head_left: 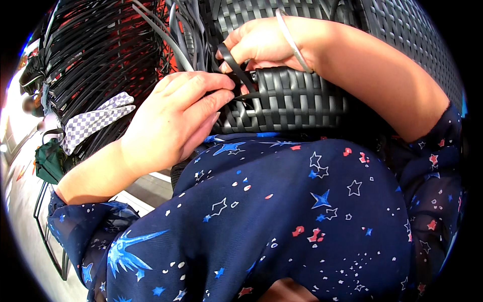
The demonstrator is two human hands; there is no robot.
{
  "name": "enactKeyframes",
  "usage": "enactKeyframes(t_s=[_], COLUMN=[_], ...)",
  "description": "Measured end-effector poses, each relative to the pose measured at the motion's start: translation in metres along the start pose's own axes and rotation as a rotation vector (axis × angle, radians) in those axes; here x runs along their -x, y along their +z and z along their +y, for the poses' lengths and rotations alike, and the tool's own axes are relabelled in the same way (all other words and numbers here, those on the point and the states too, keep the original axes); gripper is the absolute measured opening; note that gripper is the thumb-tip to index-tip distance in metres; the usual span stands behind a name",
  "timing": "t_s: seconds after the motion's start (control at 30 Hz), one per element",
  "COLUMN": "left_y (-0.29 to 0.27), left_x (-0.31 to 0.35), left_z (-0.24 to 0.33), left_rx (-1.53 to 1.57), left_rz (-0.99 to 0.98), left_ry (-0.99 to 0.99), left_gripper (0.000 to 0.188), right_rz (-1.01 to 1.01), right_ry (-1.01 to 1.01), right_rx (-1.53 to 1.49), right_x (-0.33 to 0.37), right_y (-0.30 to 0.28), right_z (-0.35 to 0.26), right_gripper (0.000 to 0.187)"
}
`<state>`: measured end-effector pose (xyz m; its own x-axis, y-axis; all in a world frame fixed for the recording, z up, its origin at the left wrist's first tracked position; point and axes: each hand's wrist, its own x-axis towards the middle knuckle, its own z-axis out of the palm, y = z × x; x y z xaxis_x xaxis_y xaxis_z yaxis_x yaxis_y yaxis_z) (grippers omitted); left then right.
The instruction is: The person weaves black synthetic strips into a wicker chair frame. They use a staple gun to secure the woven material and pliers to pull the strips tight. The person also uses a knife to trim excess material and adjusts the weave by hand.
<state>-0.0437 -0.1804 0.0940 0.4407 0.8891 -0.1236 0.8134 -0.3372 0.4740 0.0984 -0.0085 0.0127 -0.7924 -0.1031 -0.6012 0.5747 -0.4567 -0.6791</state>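
A black woven wicker piece [297, 98] of flat glossy strips lies in front of me against my body. At its left edge, my left hand [181, 108] has its fingers pressed together and bent over the weave. What those fingertips grip is hidden. My right hand [264, 43] reaches over the top of the piece, fingers curled round a loose black strip [235, 65]. This strip loops down from the fingers into the weave beside my left fingertips. The tips of some right-hand fingers are behind the strip and the woven edge.
Loose long strips [173, 38] stick up beyond my hands. Many black strands [100, 55] hang in rows at the left, with red behind them. A checkered cloth [93, 123] and a dark green bag [49, 160] are further left. More woven wicker [402, 38] stands at the far right.
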Motion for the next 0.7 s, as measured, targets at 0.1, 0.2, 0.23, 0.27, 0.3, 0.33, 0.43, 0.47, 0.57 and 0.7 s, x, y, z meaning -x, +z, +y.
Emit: enactKeyframes(t_s=[0.1,0.2,0.23,0.27,0.3,0.33,0.43,0.47,0.57,0.7], left_y=[-0.001,-0.005,-0.006,-0.007,-0.007,-0.008,-0.008,-0.008,-0.006,0.0], left_x=[-0.001,-0.005,-0.007,-0.008,-0.011,-0.013,-0.015,-0.014,-0.012,-0.015], left_z=[-0.003,-0.007,-0.01,-0.012,-0.015,-0.018,-0.021,-0.022,-0.022,-0.025], left_rx=[0.003,0.007,0.014,0.019,0.064,0.108,0.117,0.103,-0.062,0.084], left_rz=[-0.02,-0.041,-0.065,-0.09,-0.107,-0.125,-0.111,-0.104,-0.061,0.098], left_ry=[0.002,0.026,0.025,0.024,0.023,0.022,0.045,0.064,0.099,0.09], left_gripper=[0.036,0.036,0.036,0.036,0.034,0.033,0.03,0.029,0.027,0.026], right_rz=[0.052,0.074,0.065,0.054,0.042,0.036,0.029,0.027,0.014,-0.011], right_ry=[-0.034,-0.038,-0.042,-0.051,-0.06,-0.05,-0.017,-0.004,-0.01,0.004], right_rx=[0.142,0.205,0.214,0.223,0.232,0.27,0.282,0.216,0.122,0.03], right_x=[-0.002,-0.003,-0.004,-0.004,-0.005,-0.004,-0.004,-0.003,-0.003,-0.007], right_y=[0.0,0.001,0.002,0.003,0.004,0.006,0.007,0.007,0.004,0.003], right_z=[0.002,0.002,0.002,0.002,0.001,0.001,-0.001,-0.001,0.0,0.001], right_gripper=[0.044,0.052,0.053,0.054,0.055,0.056,0.059,0.06,0.063,0.034])
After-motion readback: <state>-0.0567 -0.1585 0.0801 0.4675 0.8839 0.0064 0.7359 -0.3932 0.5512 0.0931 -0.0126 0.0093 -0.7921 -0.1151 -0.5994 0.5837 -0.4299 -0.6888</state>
